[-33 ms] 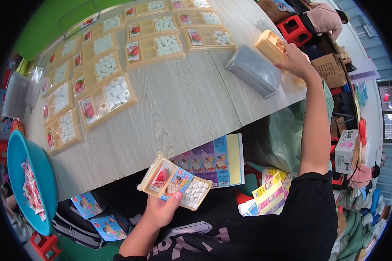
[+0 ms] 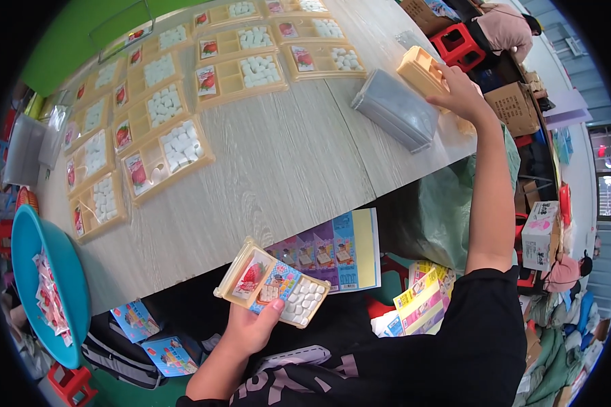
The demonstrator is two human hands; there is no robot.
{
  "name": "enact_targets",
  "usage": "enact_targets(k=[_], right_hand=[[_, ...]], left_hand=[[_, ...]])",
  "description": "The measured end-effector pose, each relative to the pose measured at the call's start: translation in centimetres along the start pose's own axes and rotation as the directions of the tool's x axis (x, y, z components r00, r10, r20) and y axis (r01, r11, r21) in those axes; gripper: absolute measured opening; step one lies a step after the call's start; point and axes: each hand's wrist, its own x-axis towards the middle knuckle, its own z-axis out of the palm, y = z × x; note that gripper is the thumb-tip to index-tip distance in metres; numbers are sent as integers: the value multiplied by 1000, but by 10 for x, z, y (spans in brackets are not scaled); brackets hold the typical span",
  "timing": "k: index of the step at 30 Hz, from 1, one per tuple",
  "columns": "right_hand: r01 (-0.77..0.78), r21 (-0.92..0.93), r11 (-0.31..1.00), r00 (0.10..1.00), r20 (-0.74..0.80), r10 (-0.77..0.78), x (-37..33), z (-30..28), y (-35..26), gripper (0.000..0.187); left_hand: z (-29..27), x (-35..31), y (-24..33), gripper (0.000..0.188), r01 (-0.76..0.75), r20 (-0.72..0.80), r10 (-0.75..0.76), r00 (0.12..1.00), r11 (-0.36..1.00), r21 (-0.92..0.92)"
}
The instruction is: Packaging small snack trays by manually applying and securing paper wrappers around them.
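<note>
My left hand (image 2: 250, 330) grips a cream plastic tray (image 2: 229, 287) in front of my body, below the table edge. In that tray lie a strawberry-printed sachet, a blue printed card and white marshmallow-like pieces; the thumb presses near the card. At the table's right side, my right hand (image 2: 463, 96) is closed around the end of some cream trays (image 2: 421, 70), which look stacked; its fingertips are partly hidden. A stack of clear plastic lids (image 2: 395, 112) lies just left of that hand.
Rows of filled trays (image 2: 243, 73) cover the table's far left. A teal basin (image 2: 26, 237) of sachets stands at left. Printed sheets (image 2: 346, 254) lie under the table edge, and a green plastic bag (image 2: 448, 203) hangs below my right arm. People sit at the far right.
</note>
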Motion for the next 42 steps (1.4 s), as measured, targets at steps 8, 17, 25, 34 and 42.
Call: enact_targets(k=[8, 17, 25, 34, 42], right_hand=[[-2, 30, 1000, 999, 43, 1, -4, -17, -33, 55], [-12, 531, 847, 995, -81, 65, 7, -19, -25, 45], [117, 310, 944, 959, -281, -27, 119, -27, -9, 51], [141, -4, 990, 990, -24, -141, 233, 21, -18, 55], [228, -41, 973, 929, -289, -229, 208, 6, 0, 54]], left_hand=[[5, 9, 0, 46, 14, 29, -14, 999, 1000, -10], [1, 14, -2, 45, 16, 98, -20, 995, 999, 45], [7, 22, 1, 47, 79, 123, -87, 989, 994, 74], [10, 24, -13, 47, 74, 20, -76, 997, 993, 87], [6, 26, -16, 49, 49, 112, -68, 991, 985, 166]])
